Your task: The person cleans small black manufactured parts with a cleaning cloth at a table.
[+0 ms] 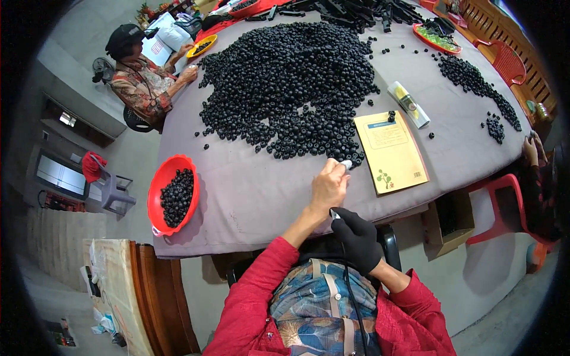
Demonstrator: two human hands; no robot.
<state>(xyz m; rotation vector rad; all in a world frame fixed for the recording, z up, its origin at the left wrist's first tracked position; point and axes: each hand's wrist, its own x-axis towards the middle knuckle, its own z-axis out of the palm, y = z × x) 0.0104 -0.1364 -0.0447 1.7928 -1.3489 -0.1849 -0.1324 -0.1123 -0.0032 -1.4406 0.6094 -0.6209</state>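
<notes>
A large heap of small round black beads [291, 71] covers the far middle of the table. My bare left hand [329, 187] reaches to the heap's near edge, with a white wrap on a fingertip. Its fingers are drawn together against the beads; whether one is pinched between them is hidden. Closer to my body, my right hand [358, 240] wears a black glove. It is closed around a small corded tool [335, 215] with a pale tip, mostly hidden by the glove. A black cord [350, 296] hangs from there down over my patterned apron.
A red basin [155, 202] of beads stands left. Right of my hands lie a yellow booklet [389, 154] and a white-and-yellow package [408, 104]. Another person [142, 83] sits far left by a yellow bowl [199, 47]; another person's hands [531, 148] show at the right edge.
</notes>
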